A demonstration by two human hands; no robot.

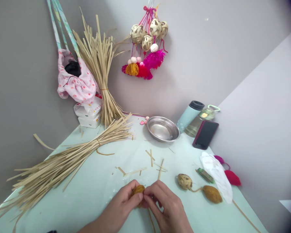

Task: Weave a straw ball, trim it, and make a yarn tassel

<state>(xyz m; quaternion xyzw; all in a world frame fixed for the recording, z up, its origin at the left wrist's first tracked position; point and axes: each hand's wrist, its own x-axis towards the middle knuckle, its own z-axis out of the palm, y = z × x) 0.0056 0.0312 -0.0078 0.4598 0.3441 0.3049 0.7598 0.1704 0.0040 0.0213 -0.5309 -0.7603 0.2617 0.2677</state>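
My left hand (122, 202) is closed around a small mustard-brown yarn bundle (137, 190), thumb across its front. At the bundle's right end, the fingers of my right hand (166, 204) are pinched together on the yarn; the fingertips hide the exact grip. Below the hands hangs a thin tan strand (151, 220). Just beyond my right hand a pale straw strip (161, 169) points away; whether the hand touches it is hidden. To the right lie a small woven straw ball (184, 181) and another mustard yarn bundle (212, 194), joined by a cord.
A tied straw bundle (75, 155) lies across the left; another straw bundle (104, 74) stands behind. At the back are a metal bowl (163, 128), a blue tumbler (189, 116) and a phone (205, 135). Tasselled woven balls (147, 42) hang on the wall. Red yarn (232, 178) lies right.
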